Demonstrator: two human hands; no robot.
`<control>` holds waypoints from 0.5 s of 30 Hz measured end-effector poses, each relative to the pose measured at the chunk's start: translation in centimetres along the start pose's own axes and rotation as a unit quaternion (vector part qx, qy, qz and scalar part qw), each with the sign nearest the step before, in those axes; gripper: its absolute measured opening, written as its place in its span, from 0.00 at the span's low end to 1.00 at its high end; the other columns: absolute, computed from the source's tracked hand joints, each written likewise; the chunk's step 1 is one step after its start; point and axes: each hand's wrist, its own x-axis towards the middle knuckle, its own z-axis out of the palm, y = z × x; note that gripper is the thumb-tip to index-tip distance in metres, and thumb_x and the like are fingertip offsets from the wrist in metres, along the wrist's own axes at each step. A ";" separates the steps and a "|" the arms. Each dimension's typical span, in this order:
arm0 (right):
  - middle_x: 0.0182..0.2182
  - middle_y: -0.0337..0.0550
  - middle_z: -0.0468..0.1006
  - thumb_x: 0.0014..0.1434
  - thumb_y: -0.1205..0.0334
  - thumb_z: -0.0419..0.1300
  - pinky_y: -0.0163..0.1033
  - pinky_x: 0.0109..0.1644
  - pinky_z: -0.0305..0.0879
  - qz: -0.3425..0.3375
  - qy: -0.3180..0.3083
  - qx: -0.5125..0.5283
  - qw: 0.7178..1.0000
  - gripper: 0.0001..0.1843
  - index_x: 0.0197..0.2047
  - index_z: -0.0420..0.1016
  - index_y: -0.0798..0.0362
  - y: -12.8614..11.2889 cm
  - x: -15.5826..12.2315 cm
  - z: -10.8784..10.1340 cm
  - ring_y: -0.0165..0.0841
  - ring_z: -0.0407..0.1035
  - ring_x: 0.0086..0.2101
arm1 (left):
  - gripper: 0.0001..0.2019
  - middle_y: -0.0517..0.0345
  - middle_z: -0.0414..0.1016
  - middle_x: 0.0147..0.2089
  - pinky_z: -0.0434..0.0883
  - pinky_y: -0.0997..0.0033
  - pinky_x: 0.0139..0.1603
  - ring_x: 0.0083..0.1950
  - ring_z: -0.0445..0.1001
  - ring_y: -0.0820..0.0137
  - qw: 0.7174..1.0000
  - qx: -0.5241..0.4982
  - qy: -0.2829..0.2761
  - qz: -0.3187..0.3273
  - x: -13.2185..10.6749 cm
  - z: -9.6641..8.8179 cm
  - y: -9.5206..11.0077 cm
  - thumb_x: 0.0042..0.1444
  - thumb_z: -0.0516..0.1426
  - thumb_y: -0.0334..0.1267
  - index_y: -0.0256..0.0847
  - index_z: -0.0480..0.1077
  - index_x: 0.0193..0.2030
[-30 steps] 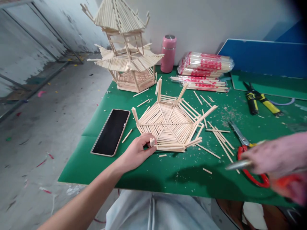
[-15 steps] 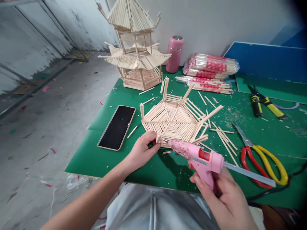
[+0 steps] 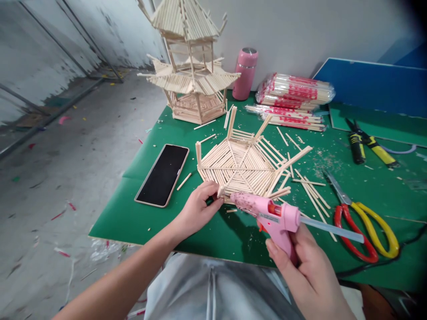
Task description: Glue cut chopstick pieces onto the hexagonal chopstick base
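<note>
A hexagonal base of wooden sticks (image 3: 243, 166) lies on the green tabletop, with stick posts rising from its corners. My left hand (image 3: 202, 206) is closed at its near-left corner, thumb and fingers pinching a short stick post (image 3: 222, 190). In my right hand (image 3: 307, 271) is a pink hot glue gun (image 3: 267, 213), its handle gripped in my fingers. The gun's nozzle points left, close to that same corner and my left fingertips; whether it touches the sticks I cannot tell. A clear glue stick (image 3: 333, 230) juts from the gun's back.
A stick pagoda (image 3: 193, 82) stands behind, beside a pink flask (image 3: 246, 73) and wrapped stick bundles (image 3: 295, 93). A phone (image 3: 163, 175) lies left. Loose sticks (image 3: 313, 191), scissors (image 3: 363, 218) and yellow-black pliers (image 3: 370, 142) lie right. A dark cable (image 3: 370, 266) runs along the near right.
The glue gun in my right hand has shifted left, its nozzle nearer the corner post. My left hand keeps its pinch there. The view has tilted slightly.
</note>
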 end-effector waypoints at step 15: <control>0.47 0.48 0.72 0.57 0.60 0.51 0.37 0.47 0.66 -0.015 0.007 0.006 1.000 0.21 0.55 0.59 0.53 -0.2 0.3 -0.2 0.37 0.68 0.46 | 0.06 0.56 0.69 0.35 0.66 0.69 0.42 0.38 0.69 0.70 0.999 -0.030 -0.005 -0.014 -0.1 -0.4 0.2 0.50 0.52 0.25 0.38 0.65 0.35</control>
